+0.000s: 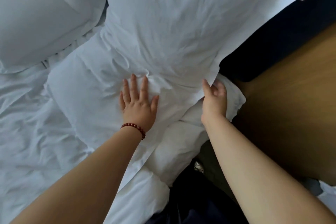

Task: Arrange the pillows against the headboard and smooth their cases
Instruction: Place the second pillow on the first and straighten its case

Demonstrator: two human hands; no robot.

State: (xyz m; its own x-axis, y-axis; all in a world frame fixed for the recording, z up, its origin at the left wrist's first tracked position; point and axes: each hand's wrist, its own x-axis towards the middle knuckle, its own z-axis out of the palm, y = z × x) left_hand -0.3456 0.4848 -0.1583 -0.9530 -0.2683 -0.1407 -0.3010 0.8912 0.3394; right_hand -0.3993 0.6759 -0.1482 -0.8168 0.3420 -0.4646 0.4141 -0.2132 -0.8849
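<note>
A large white pillow (163,29) in a creased case lies in the middle, reaching up toward the top right. My left hand (138,100), with a red bead bracelet on the wrist, presses flat on its near end, fingers spread and straight. My right hand (214,98) grips the case's near right corner, thumb on top and fingers curled underneath the fabric. A second white pillow (41,16) lies at the upper left, beside the first.
A rumpled white duvet (36,132) covers the bed at left and below. A dark headboard or bed frame (272,45) runs along the right of the pillow. Wooden floor (291,114) lies at the right.
</note>
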